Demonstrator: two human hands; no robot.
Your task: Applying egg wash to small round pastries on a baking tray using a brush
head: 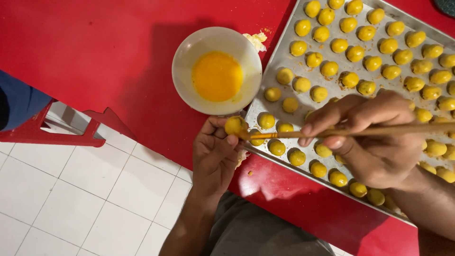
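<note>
My left hand (215, 151) holds a small yellow dough ball (235, 125) between its fingertips at the near corner of a metal baking tray (284, 59). My right hand (374, 137) grips a thin wooden-handled brush (360, 132), and the brush tip touches the ball. Several rows of glazed yellow dough balls (355, 53) fill the tray. A white bowl (185, 66) of beaten egg yolk sits just left of the tray, beyond my left hand.
Everything rests on a red table (95, 42), whose edge runs diagonally above a white tiled floor (85, 189). Crumbs of dough (257, 40) lie behind the bowl. A red stool part (57, 137) and a blue sleeve (19, 102) show at left.
</note>
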